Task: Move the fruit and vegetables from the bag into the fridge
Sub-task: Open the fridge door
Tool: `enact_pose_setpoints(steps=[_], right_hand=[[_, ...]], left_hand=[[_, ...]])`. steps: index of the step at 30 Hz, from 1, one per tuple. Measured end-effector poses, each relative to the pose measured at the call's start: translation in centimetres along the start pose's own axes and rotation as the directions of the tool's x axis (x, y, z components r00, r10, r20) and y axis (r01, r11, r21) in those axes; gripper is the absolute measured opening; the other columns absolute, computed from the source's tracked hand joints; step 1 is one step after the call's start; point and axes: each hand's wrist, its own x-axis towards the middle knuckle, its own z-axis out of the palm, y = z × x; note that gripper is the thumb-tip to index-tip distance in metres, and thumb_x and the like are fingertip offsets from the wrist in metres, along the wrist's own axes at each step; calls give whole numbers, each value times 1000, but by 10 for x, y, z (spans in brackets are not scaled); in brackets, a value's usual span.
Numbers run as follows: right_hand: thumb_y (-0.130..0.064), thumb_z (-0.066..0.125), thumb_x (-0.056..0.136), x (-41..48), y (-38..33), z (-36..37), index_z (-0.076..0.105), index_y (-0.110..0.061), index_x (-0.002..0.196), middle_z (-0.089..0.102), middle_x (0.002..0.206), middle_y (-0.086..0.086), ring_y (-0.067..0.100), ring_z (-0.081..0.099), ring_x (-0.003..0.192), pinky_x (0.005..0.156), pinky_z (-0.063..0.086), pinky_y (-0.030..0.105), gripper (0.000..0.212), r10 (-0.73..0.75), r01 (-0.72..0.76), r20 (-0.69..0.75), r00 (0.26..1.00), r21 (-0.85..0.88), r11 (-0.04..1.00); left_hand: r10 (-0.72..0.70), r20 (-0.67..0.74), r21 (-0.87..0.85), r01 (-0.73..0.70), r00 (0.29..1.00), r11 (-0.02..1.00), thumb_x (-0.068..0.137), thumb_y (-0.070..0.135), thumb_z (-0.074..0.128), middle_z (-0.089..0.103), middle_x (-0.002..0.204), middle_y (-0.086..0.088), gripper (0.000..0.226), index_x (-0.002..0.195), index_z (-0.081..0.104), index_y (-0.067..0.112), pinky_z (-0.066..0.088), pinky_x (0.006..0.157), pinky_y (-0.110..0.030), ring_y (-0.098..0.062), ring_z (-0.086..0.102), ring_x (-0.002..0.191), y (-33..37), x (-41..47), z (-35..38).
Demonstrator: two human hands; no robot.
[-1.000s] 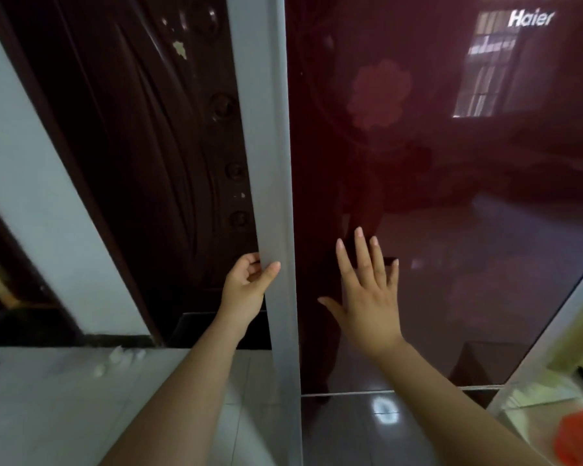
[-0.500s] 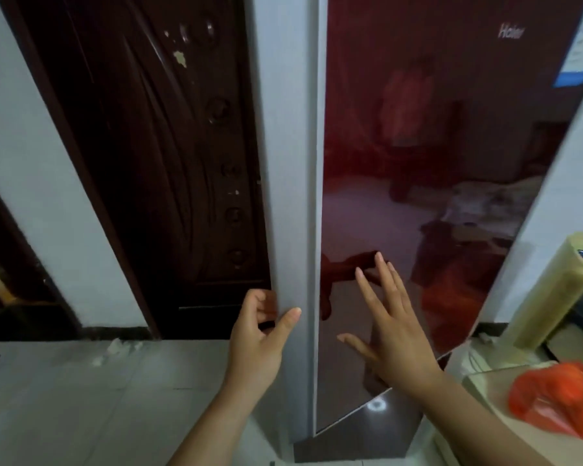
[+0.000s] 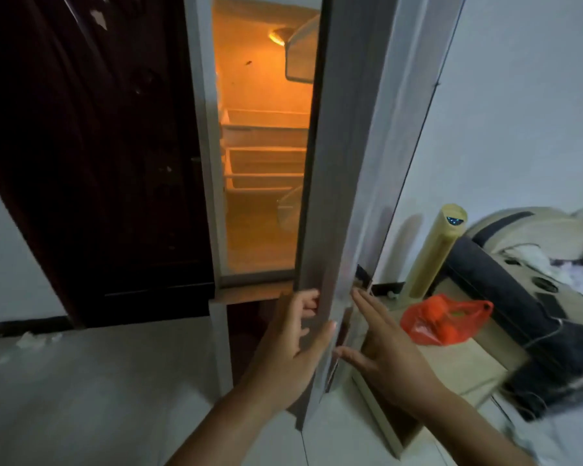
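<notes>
The fridge door (image 3: 347, 169) stands partly open and edge-on to me. My left hand (image 3: 290, 351) grips its grey edge near the bottom, fingers curled behind it and thumb in front. My right hand (image 3: 384, 358) lies flat with straight fingers against the door's outer face. Inside, the lit fridge (image 3: 263, 153) shows bare shelves in orange light. A red plastic bag (image 3: 446, 319) with orange and green produce inside sits on a low beige table (image 3: 485, 368) to the right, apart from both hands.
A dark wooden door (image 3: 98, 146) stands left of the fridge. A tall beige tower fan (image 3: 431, 253) rises behind the bag. A bed with dark and cream bedding (image 3: 532, 297) fills the right. Pale tiled floor (image 3: 98, 398) lies at lower left.
The fridge door has swung open towards me, and the lit interior now shows. My left hand kept its grip on the door edge; my right hand stayed flat on its face.
</notes>
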Motion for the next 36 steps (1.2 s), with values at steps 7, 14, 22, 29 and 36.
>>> enact_pose_setpoints(steps=[7, 14, 22, 29, 36], right_hand=[[-67, 48, 67, -55, 9, -36, 28, -43, 137, 35, 133, -31, -8, 40, 119, 101, 43, 32, 76, 162, -130, -174, 971, 180, 975], [-49, 58, 76, -84, 62, -65, 34, -40, 135, 42, 132, -21, -4, 46, 111, 77, 45, 11, 64, 235, -160, -275, 932, 267, 950], [-59, 55, 76, -110, 135, -104, 36, -35, 136, 42, 134, -18, 1, 46, 119, 93, 49, 28, 68, 165, -94, -287, 944, 246, 965], [-45, 58, 81, -125, 188, -140, 42, -35, 132, 47, 126, -20, -5, 51, 107, 80, 45, 6, 54, 103, -19, -274, 956, 294, 956], [-31, 64, 85, -137, 235, -169, 39, -42, 131, 49, 115, -29, -8, 51, 104, 81, 47, 10, 53, 88, 1, -240, 967, 351, 936]], left_hand=[[220, -66, 133, -210, 973, 969, 89, 33, 56, 43, 115, 33, 25, 110, 49, 46, 38, 90, -4, 11, 44, 113, 21, -5, 30], [32, 8, 130, -32, 999, 991, 88, 37, 59, 35, 134, 28, 50, 131, 35, 46, 40, 96, -17, 7, 37, 124, 35, 5, 93], [-176, -1, 29, 176, 984, 984, 88, 39, 57, 30, 149, 9, 67, 142, 16, 45, 37, 107, -35, -13, 36, 134, 73, 2, 194], [-161, -69, 21, 163, 985, 986, 86, 43, 58, 43, 133, 12, 57, 124, 20, 64, 39, 102, -32, -13, 43, 127, 86, 12, 257], [-121, -157, -28, 118, 980, 993, 87, 29, 61, 36, 119, 38, 56, 115, 29, 65, 39, 105, -33, 16, 40, 115, 97, 26, 317]])
